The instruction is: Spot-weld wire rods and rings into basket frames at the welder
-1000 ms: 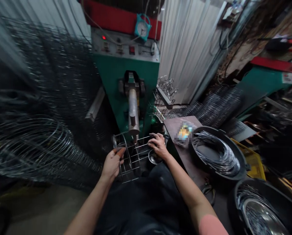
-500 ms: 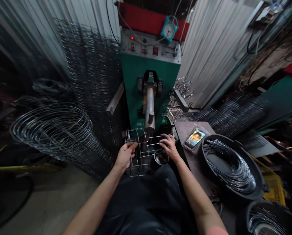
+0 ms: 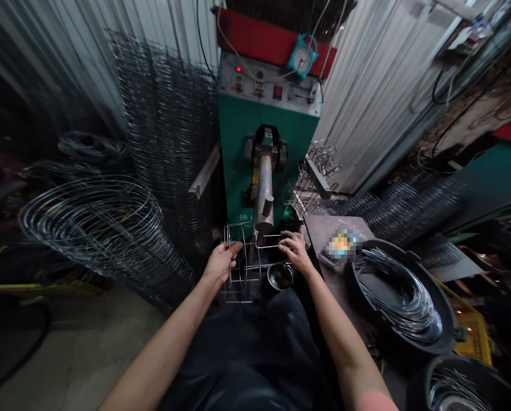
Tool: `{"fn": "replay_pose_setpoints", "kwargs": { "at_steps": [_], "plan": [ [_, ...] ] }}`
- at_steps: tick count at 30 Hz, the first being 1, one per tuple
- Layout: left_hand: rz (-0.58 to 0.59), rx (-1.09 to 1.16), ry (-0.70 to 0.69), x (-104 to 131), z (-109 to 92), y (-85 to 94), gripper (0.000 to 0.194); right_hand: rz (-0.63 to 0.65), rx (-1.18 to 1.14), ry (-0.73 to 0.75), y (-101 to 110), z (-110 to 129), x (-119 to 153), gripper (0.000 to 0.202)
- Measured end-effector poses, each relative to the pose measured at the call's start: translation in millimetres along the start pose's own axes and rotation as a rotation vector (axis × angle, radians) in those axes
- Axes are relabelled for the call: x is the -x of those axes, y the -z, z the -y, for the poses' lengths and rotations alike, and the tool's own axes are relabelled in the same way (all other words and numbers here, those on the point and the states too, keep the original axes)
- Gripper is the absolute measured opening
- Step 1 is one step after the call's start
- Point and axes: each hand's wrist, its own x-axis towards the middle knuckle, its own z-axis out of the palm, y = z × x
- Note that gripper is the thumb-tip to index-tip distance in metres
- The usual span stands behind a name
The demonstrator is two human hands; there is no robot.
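A wire frame (image 3: 245, 266) of thin, shiny rods stands in front of the green machine (image 3: 238, 131). My left hand (image 3: 221, 262) is closed round its left side, thumb along a wire. My right hand (image 3: 295, 251) pinches the end of a wire on the right side. Between my hands, the tip of the machine's metal arm (image 3: 264, 211) meets the wires at the top. Below the right hand is a small round metal bowl (image 3: 280, 276); what lies in it is too dark to make out.
Tall stacks of wire rings (image 3: 97, 222) rise at the left. On the right, a table (image 3: 328, 225) holds a phone (image 3: 341, 245) and a black tub (image 3: 358, 279) with coiled wire. Another tub (image 3: 430, 371) stands nearer. A blue clock (image 3: 301, 57) hangs on the machine.
The view has shifted slightly. The wire frame has turned or tilted a little under the metal arm, with both hands still on it.
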Motion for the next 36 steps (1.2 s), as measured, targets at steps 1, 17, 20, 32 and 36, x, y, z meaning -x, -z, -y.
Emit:
{"fn": "replay_pose_setpoints", "kwargs": {
  "at_steps": [1,17,20,32,36],
  "plan": [
    [-0.003,0.002,0.002,-1,-1,-0.5,0.044,0.007,-0.004,-0.002,0,0,-1,0.014],
    [-0.02,0.006,0.042,-8,-3,-1.5,0.04,0.021,-0.045,-0.013,-1,-7,-6,0.015],
    [-0.017,0.002,0.059,-10,-3,-0.9,0.04,0.013,-0.03,-0.018,-1,-5,-7,0.015],
    [0.006,-0.032,0.059,-12,-7,-1.5,0.037,0.009,-0.03,-0.042,-2,-6,-5,0.014],
    [0.017,-0.029,0.055,-13,-6,-1.6,0.04,0.015,-0.031,-0.042,0,-4,-6,0.011]
  ]
}}
